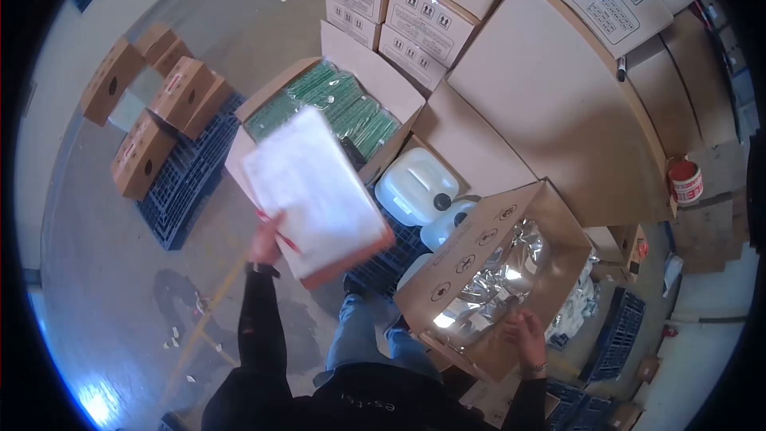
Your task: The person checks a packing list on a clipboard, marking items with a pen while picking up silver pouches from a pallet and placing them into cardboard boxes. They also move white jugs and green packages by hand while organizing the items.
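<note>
My left hand (266, 238) is closed on the near left edge of a flat white package (315, 183) with a red-orange side, held out at a tilt. Red strips show by the fingers, and the package's top is washed out by glare. Behind it, an open carton (239, 161) holds green items in clear plastic. Over the right side of another open cardboard box (447, 271) is my right hand (524, 339), its fingers loosely bent and apart, with nothing visible in them. Shiny silver foil packs (487, 295) lie inside that box.
White plastic jugs (415, 183) with black caps stand between the two cartons. Tall boxes (423, 24) are stacked at the back. On the left, several brown cartons (182, 96) sit by a blue pallet (179, 199). A red-and-white tin (685, 182) is at right.
</note>
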Demonstrator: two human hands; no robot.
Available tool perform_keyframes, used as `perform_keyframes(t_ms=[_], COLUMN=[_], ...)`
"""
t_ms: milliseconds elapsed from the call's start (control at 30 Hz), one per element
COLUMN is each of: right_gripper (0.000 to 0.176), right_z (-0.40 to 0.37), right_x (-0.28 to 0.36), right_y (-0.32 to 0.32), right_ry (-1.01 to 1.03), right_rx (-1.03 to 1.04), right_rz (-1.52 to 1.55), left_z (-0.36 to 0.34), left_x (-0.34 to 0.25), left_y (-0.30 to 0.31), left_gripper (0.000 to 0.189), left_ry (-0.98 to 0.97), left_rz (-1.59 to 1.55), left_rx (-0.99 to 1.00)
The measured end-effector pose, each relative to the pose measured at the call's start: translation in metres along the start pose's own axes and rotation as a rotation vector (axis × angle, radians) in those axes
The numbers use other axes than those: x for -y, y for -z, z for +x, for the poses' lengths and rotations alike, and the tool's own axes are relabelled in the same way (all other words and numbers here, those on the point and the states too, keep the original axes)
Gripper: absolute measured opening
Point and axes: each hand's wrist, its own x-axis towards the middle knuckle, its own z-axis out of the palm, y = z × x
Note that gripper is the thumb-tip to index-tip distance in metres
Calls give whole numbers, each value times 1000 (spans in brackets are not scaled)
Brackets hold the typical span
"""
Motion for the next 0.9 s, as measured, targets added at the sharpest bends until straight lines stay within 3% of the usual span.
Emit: perform_keyframes(t_ms=[133,233,400,500,600,700,800,900], right_gripper=[32,33,34,34,33,33,32,31], right_z=[5,9,11,14,29,33,31,29], right_x=[19,21,-8,-11,-27,-17,-13,-6], right_y=[-29,-45,-40,-48,-54,-66,-65,-53], right_ry=[-34,-36,-141,-202,-268,-311,-276,-246], right_rx=[47,81,68,54,49,30,31,27], right_rz=[-52,-74,-55,-117,-111,-169,-156,-112], left_z=[35,103,225,292,328,320,300,274], left_x=[76,123,117,134,167,154,130,106], left_y=[-50,-63,-12,36,63,56,26,5], left_gripper=[50,47,43,40,49,63,75,80], left_ry=[110,140,-99,-169,-251,27,59,94], left_rz=[429,521,440,343,340,1020,1272,1364], left_rx=[288,296,-74,-145,-209,-494,-602,-567])
